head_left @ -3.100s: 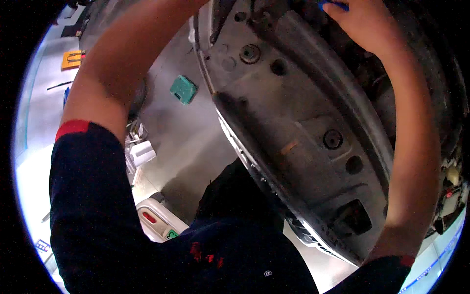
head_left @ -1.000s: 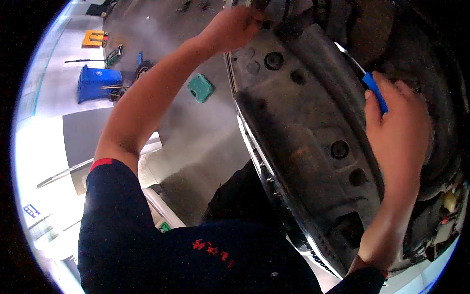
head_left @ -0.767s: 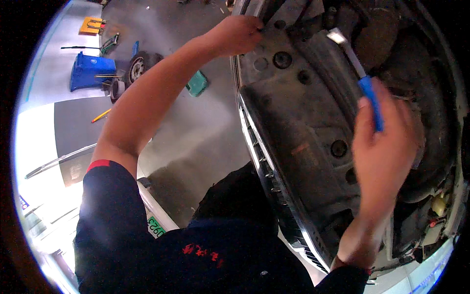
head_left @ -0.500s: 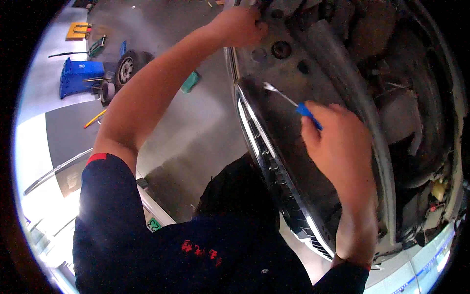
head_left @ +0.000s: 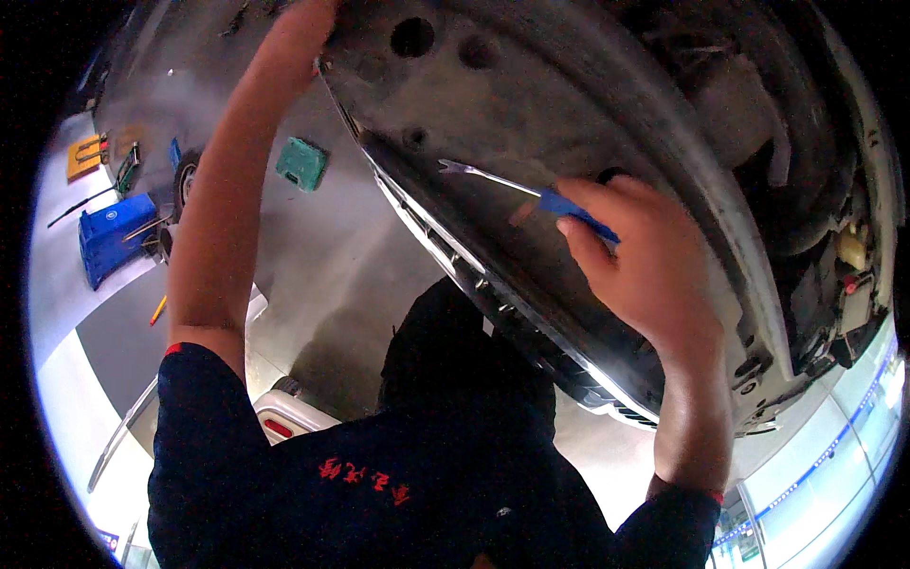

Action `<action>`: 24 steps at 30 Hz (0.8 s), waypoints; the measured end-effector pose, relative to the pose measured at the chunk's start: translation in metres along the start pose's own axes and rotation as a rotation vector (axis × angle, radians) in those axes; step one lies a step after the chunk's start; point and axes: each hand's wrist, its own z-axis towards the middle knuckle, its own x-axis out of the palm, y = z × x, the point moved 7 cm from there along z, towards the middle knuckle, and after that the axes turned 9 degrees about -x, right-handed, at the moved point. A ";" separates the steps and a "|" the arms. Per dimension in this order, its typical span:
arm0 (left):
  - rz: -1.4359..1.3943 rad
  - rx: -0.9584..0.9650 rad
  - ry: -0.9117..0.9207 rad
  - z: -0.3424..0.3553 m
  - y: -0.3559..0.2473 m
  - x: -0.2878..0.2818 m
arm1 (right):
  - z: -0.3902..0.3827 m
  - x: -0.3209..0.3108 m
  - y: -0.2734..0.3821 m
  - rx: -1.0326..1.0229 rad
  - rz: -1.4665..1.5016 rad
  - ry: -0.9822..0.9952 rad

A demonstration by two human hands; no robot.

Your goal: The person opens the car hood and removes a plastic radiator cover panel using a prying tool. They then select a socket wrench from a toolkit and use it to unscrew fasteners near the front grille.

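My right hand [head_left: 630,251] grips the blue handle [head_left: 578,213] of a forked metal pry tool [head_left: 479,174], whose tip hovers over or touches the dark plastic front panel [head_left: 531,104]; contact is unclear. The tip lies near the panel's front edge, beside the chrome-trimmed grille [head_left: 436,247]. At the top of the view my left hand [head_left: 308,33] is at the far end of that edge, its fingers cut off or hidden, so what they hold cannot be made out. Round holes [head_left: 412,38] show in the panel.
The car's engine bay [head_left: 730,114] fills the upper right. On the left floor lie a green case [head_left: 301,163], a blue bin [head_left: 114,232], a wheel [head_left: 188,175] and a yellow object [head_left: 83,157]. A white vehicle part with a red light [head_left: 284,425] shows low behind my body.
The tool in my right hand has swung left from the inner side of the bay toward the front edge. The view has turned, and my left hand appears farther left and higher.
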 end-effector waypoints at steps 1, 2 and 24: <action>0.007 -0.002 0.004 0.002 0.005 0.003 | -0.006 -0.001 -0.004 0.007 0.004 -0.002; 0.066 0.058 -0.070 0.009 0.008 -0.001 | -0.007 -0.003 -0.006 -0.006 0.034 0.009; 0.584 0.956 -0.457 -0.133 -0.029 0.135 | -0.363 -0.097 -0.133 0.562 -0.078 -0.167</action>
